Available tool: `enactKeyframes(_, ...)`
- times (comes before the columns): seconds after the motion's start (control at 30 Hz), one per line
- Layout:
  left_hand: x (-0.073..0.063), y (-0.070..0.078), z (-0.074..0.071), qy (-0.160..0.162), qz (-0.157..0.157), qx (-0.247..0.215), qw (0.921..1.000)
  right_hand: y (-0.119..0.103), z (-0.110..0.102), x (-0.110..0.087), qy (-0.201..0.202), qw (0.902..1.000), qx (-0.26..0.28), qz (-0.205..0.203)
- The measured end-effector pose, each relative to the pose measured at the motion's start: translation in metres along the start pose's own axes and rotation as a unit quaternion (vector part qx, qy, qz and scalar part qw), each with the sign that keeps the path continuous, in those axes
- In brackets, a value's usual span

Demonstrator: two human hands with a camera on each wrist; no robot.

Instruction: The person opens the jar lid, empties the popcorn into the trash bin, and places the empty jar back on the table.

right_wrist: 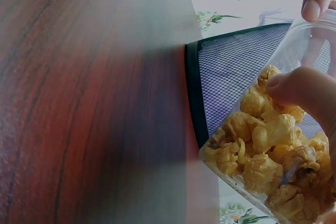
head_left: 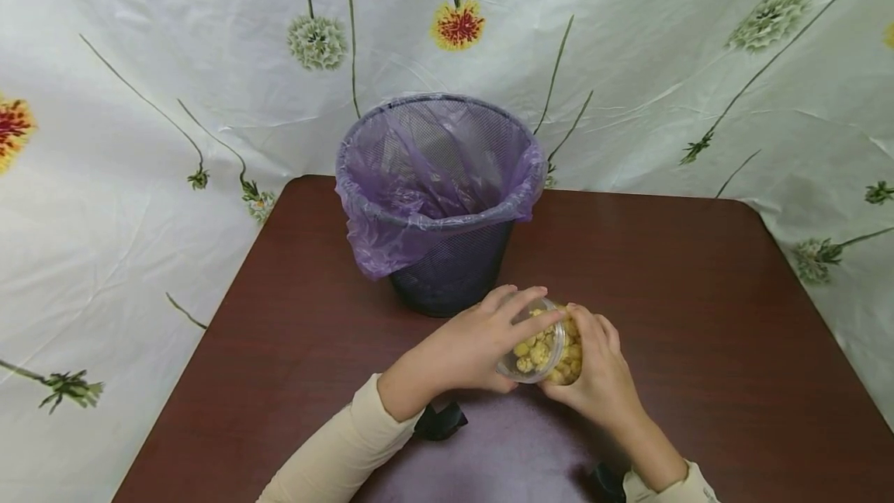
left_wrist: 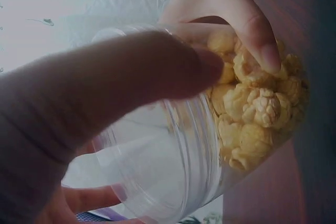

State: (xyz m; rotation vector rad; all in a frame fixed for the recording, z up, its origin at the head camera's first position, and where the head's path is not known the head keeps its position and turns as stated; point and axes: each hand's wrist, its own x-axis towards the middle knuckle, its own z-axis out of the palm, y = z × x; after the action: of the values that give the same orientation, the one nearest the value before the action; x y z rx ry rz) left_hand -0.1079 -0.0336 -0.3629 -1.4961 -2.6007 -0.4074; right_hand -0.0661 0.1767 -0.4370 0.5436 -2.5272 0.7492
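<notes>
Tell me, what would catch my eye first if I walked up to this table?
Probably the dark mesh waste bin lined with a purple bag, standing toward the back of the reddish-brown table. In front of it, the left hand and right hand hold a clear plastic jar of yellow popcorn, tipped on its side. Behind hangs a white cloth printed with flowers.
</notes>
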Motion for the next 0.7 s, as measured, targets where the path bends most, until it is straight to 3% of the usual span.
enactKeyframes(0.3, -0.0005, 0.0057, 0.0007, 0.019, -0.084, 0.037, 0.9956, -0.0017, 0.001, -0.0001, 0.015, 0.9996, 0.002, -0.024)
enactKeyframes(0.5, 0.0009, 0.0094, 0.0003, 0.014, -0.135, 0.068, 0.9884, -0.0027, 0.0011, -0.0005, 0.005, 0.9999, 0.004, -0.012)
enactKeyframes(0.6, -0.0001, 0.0092, -0.0001, -0.002, -0.135, 0.06, 0.989, -0.0028, 0.0015, -0.0005, 0.005, 0.9999, -0.001, -0.01)
enactKeyframes(0.7, -0.0023, 0.0067, 0.0001, -0.019, -0.105, 0.033, 0.9938, -0.0026, 0.0018, -0.0004, 0.007, 0.9999, -0.008, -0.012)
